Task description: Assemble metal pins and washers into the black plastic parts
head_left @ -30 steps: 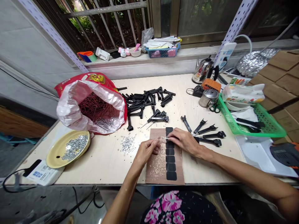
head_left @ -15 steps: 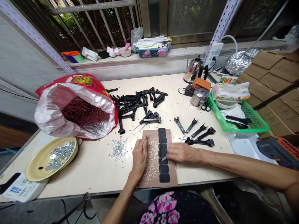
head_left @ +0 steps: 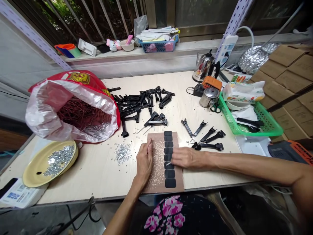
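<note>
A brown board (head_left: 156, 176) with a speckled, worn face lies at the table's front edge. Down its right part runs a column of black rounded squares (head_left: 170, 174). At the board's left edge, my left hand (head_left: 144, 160) grips with its fingers together and the thumb on top. My right hand (head_left: 187, 158) rests over the board's right edge, fingertips pinched at one of the lower squares. A small pale sliver shows by those fingertips; what it is I cannot tell. Left of the board, small clear round pieces (head_left: 122, 153) are scattered on the table.
Black plastic tool-like parts (head_left: 137, 104) are heaped behind the board, with several more (head_left: 207, 133) at right. Left stand a red bag (head_left: 73, 76) of thin rods and a yellow dish (head_left: 31, 168). A green basket (head_left: 259, 130), metal pot (head_left: 209, 98) and kettle (head_left: 202, 67) stand right.
The whole view has shifted slightly. My right hand stays pinched at the black squares with only a small movement, and my left hand keeps its place on the board's edge.
</note>
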